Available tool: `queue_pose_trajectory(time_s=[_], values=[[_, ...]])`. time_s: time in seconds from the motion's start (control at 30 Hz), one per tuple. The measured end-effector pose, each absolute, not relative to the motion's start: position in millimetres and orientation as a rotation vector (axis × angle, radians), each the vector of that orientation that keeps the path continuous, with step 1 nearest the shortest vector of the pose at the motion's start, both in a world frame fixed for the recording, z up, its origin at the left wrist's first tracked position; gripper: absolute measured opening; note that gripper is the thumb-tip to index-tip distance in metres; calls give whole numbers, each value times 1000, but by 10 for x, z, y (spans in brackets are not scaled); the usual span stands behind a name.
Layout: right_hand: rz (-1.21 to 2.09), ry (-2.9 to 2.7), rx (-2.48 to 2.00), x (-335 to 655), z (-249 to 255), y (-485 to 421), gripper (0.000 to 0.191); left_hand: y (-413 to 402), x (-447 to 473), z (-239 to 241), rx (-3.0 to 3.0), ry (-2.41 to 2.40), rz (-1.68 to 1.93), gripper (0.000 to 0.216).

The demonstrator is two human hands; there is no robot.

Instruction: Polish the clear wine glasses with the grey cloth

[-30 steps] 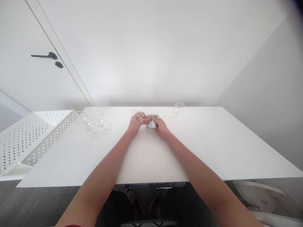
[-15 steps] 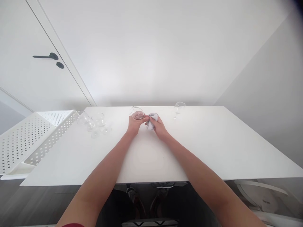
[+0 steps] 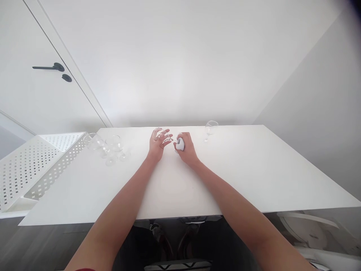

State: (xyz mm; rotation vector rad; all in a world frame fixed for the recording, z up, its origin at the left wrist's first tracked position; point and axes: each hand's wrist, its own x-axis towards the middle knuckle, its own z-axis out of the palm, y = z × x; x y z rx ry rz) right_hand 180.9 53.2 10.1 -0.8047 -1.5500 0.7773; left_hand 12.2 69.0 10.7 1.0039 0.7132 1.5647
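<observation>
A clear wine glass is held sideways above the white table, its bowl toward the left and its stem toward the right. My left hand cups the bowl loosely, its fingers spread and curved about the glass. Bunched in my right hand is a pale grey-white cloth, wrapped about the foot end of the glass. The foot itself is hidden by cloth and fingers. Farther right, another wine glass stands upright near the table's back edge.
Several clear wine glasses are grouped at the left of the white table. White perforated panels adjoin the left side. Behind are a wall and a door with a dark handle. A white chair is below right.
My left fingers have spread and loosened around the bowl, away from the cloth. My right hand has closed more tightly around the cloth at the foot end. The view has shifted slightly.
</observation>
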Motion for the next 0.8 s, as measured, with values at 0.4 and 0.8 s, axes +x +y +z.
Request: queue_pose_trajectory(time_s=[0.4, 0.8], values=[[1218, -1312, -884, 1776, 115, 508, 34, 654, 197, 164, 1124, 772, 1644, 49], [1769, -1068, -985, 1797, 110, 583, 33, 645, 198, 161, 1160, 754, 1497, 50]])
